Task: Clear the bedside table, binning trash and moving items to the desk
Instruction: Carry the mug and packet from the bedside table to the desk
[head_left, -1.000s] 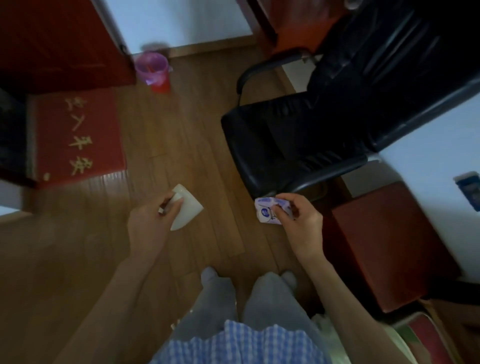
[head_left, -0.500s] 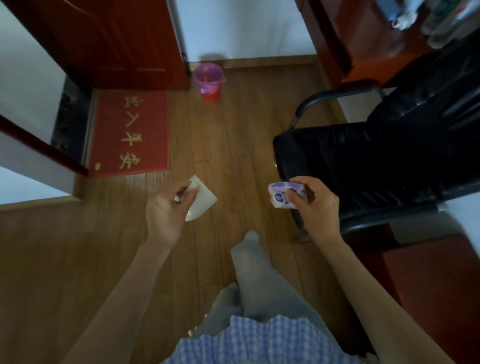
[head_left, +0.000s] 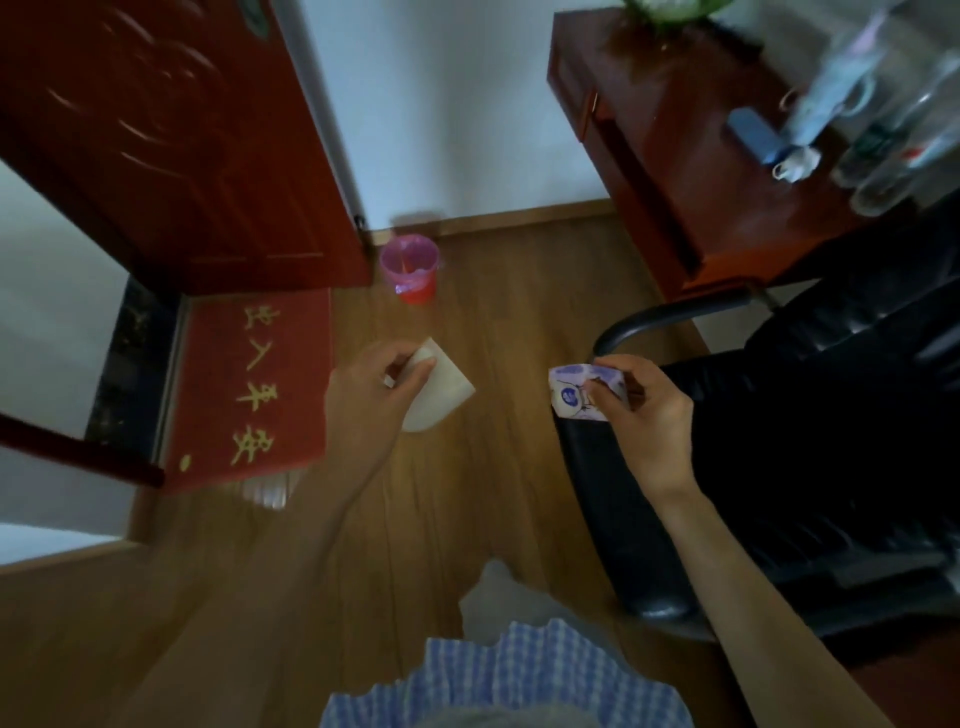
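My left hand (head_left: 371, 397) grips a white paper cup (head_left: 441, 392) tilted on its side over the wooden floor. My right hand (head_left: 647, 415) pinches a small white-and-purple carton (head_left: 571, 392) just in front of the chair's seat edge. A small red bin with a pink liner (head_left: 410, 270) stands on the floor ahead, by the wall and the door. The red-brown desk (head_left: 691, 171) is at the upper right, with a blue case, clear bottles and a small white item on it.
A black office chair (head_left: 810, 415) fills the right side, its armrest (head_left: 670, 317) close to my right hand. A dark red door (head_left: 171, 140) stands open at the left, with a red doormat (head_left: 254, 389) below it. Wooden floor lies between me and the bin.
The view has swung up and forward: the bin and desk now sit nearer and larger, the bedside table has left the frame. Both hands keep their holds.
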